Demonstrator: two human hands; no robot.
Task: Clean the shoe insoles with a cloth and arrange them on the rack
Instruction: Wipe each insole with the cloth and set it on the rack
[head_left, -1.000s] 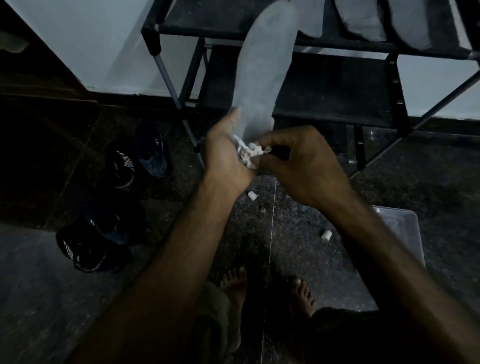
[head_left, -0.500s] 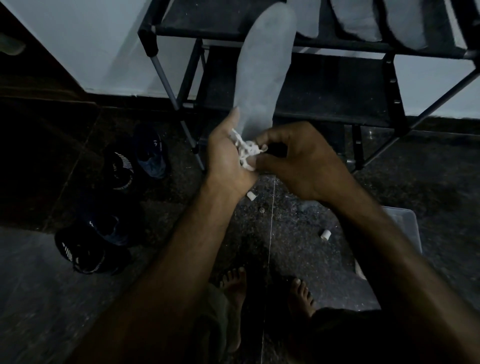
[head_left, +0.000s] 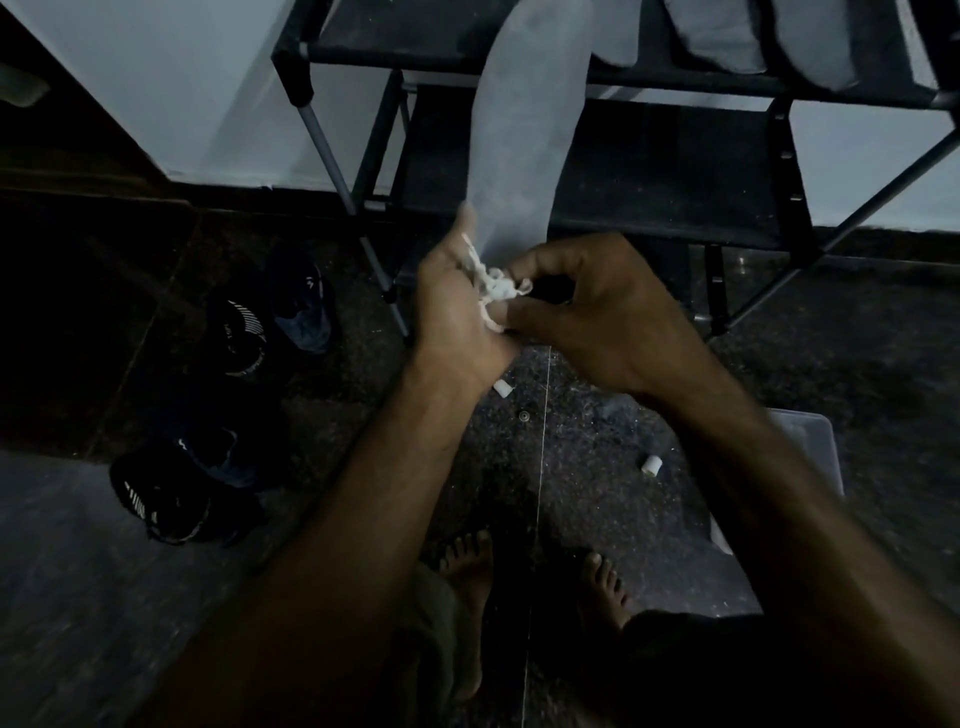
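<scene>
Right fingers (head_left: 524, 270) pinch cloth (head_left: 496, 286); left hand (head_left: 457, 306) holds insole (head_left: 524, 130).

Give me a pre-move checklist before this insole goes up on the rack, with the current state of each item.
1. Insole held securely: ok, the left hand grips its lower end and it stands upright.
2. Cloth under control: ok, the right hand pinches the white wad against the insole's base.
3. Insole wiped clean: cannot tell, the light is too dim.
4. Free spot on the rack: ok, the lower shelf shows bare; the top shelf already carries other insoles.
5. Floor underfoot: not ok, small white pieces lie near the bare feet.
</scene>
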